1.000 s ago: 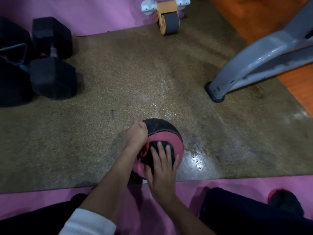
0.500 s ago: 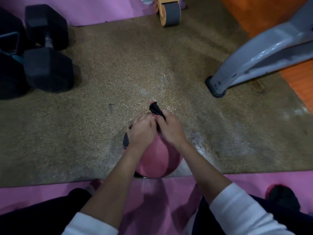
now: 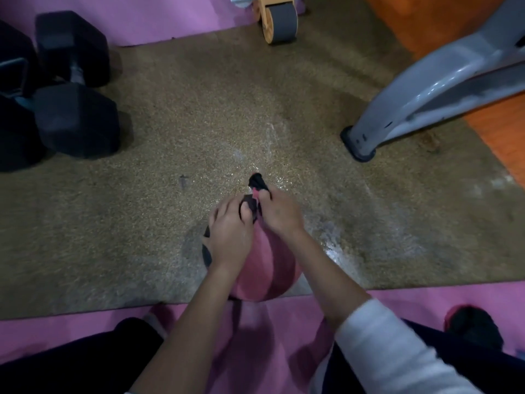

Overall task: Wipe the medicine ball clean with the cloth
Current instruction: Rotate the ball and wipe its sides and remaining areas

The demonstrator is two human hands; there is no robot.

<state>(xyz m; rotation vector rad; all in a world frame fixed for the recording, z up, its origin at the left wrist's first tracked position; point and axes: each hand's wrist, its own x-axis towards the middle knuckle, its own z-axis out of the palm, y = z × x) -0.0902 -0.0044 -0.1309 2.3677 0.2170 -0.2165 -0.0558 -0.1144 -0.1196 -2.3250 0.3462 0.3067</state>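
Head view — both hands (image 3: 250, 220) around dark cloth (image 3: 257, 182), medicine ball (image 3: 267, 268) top hidden.

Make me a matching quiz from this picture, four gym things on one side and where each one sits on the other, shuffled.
Things:
1. pink and black medicine ball
2. black hex dumbbell
3. orange ab roller wheel with grey tread
4. grey metal machine leg

Places:
A. top edge, centre
B. far left on the brown mat
C. upper right, foot on the mat
D. under both hands, near edge of the mat

Pairs: 1-D, 2-B, 3-A, 4-C
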